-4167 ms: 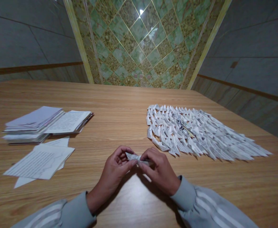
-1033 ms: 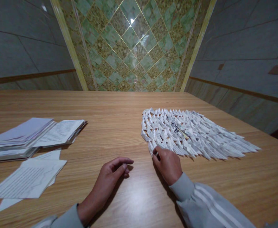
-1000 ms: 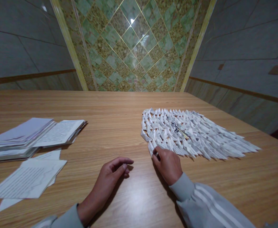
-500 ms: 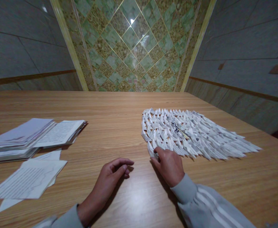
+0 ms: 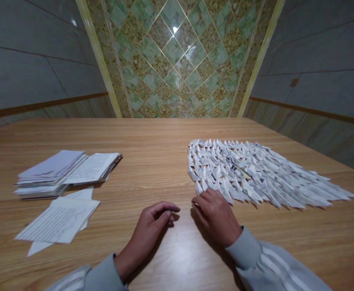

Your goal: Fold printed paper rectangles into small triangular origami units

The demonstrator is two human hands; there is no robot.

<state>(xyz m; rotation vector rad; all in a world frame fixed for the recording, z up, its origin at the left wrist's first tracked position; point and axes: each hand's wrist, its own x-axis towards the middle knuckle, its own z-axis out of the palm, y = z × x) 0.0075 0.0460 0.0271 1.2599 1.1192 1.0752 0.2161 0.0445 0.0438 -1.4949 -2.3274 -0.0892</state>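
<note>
My right hand (image 5: pixel 216 213) lies palm down on the wooden table (image 5: pixel 152 169). Its bent fingertips sit just short of the near left corner of a wide spread of small folded white paper pieces (image 5: pixel 255 171), and I see nothing held in it. To its left, my left hand (image 5: pixel 152 226) rests on its side on the table, a short gap from the right hand. Its fingers are loosely curled, thumb and forefinger apart, with nothing in them. Both arms wear grey sleeves with white stripes.
At the left lies a stack of printed sheets and booklets (image 5: pixel 64 171), with a few loose printed sheets (image 5: pixel 58 220) in front of it. Bare wood separates these papers from my hands. Tiled walls rise beyond the table's far edge.
4.2 s ago both hands pinched one folded piece between them. The right hand then set it at the near left corner of the spread and has drawn back a little; the left hand rests.
</note>
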